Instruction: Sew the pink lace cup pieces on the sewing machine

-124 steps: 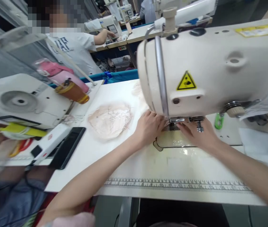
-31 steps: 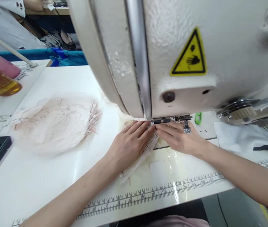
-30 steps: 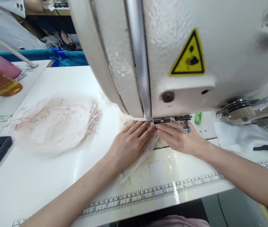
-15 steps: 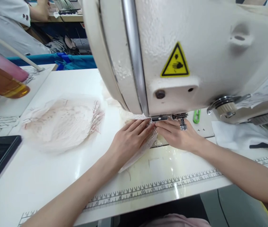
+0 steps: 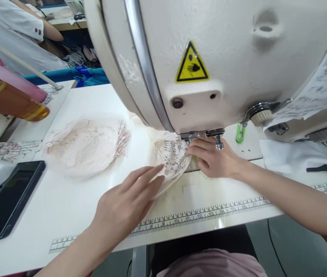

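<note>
Phone: laid flat at the far left of the table, screen up.
Amber cup: tipped at a slant, with a pink bottle seen just behind it.
Pale fabric pile: spread on the white tabletop, between the phone and the machine; loose threads are bunched at its right side.
Left hand: held palm down, fingers nearly straight and close together; fingertips are seen over the lace's near left edge. The thumb is hidden, so whether any cloth is gripped cannot be told.
Lace piece: laid on the table, partly covered by the head of the sewing machine.
Right hand: fingers bent, tips placed at the lace's right edge, just below the metal fitting; whether it is pinched or only pressed cannot be told.
Green clip: placed beyond the right hand.
White cloth: lying at the right.
</note>
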Tool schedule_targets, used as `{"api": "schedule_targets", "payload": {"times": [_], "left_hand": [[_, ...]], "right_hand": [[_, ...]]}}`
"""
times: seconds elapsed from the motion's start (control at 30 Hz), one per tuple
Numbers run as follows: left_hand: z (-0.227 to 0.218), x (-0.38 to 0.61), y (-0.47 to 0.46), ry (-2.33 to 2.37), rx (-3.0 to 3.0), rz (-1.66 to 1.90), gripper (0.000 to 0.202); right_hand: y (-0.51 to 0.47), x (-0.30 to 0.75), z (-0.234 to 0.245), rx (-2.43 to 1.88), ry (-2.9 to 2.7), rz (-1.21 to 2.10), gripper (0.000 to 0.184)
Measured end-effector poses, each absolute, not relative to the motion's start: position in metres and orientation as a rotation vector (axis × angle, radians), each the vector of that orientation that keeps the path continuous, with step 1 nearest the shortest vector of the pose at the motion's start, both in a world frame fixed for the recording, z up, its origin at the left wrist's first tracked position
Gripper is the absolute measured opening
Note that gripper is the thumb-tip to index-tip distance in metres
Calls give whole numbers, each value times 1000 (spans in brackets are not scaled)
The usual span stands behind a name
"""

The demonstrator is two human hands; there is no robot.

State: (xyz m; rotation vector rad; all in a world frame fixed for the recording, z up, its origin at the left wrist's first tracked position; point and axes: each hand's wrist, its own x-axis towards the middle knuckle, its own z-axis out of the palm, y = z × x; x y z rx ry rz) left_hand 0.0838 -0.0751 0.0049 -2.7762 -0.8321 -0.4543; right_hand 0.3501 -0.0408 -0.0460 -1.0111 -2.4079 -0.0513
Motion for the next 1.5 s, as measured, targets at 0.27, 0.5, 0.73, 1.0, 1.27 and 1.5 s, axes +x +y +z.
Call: {"api": "schedule_targets", "payload": {"times": [0.27,0.5,0.73,1.0,1.27,1.5], "left_hand": [[26,118,-40,-802,-2797,-323,20],[-7,135,-18,-640,-2629,-343,36],[-13,133,-21,-635,-2591,-495,33],[-31,134,-23,-718,-2868,-461,45],[-32,131,-21,-716,-2875,-397,47],[-31,134,-23,-751,-2852,-368,47]], "right_hand": [[-40,349,-52,-921,-2340,-34,17],[-42,349,-47,-1060,-2315,-109,23],[-40,346,-47,-963,-2453,-76,27],[-41,348,-50,-940,-2454,-98,26],[-40,348,-56,-918,-2454,-95,29],[-40,348,-57,-939,-2432,-142,29]]}}
